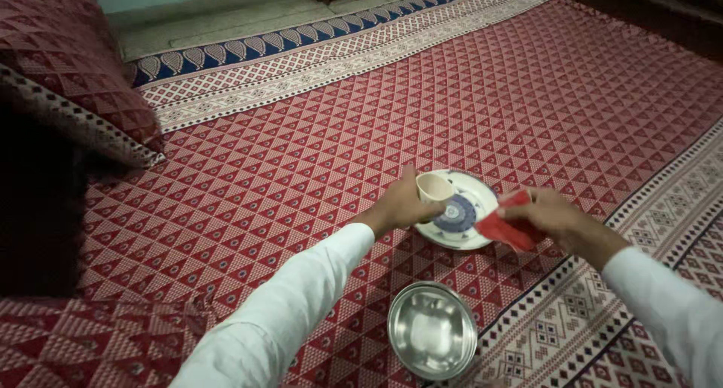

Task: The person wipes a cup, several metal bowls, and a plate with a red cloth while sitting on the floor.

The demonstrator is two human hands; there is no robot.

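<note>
On the woven red triangle-patterned bedspread (pixel 301 154), I see my left hand (pixel 398 206) closed around a smooth cream cup (pixel 434 187), tipped over the round blue-and-white saucer (pixel 471 215). Nearer me sits a shiny steel bowl (pixel 432 329). My right hand (pixel 553 216) pinches a crumpled red cloth (pixel 506 227) at the saucer's rim.

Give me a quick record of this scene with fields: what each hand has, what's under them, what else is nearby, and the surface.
left hand: holds a small cream cup, tilted on its side
right hand: grips a red cloth
below hands: white plate with a blue pattern in its middle
nearby: steel bowl, closer to the person, apart from the plate
surface: red patterned bedspread
far left: matching pillow
</note>
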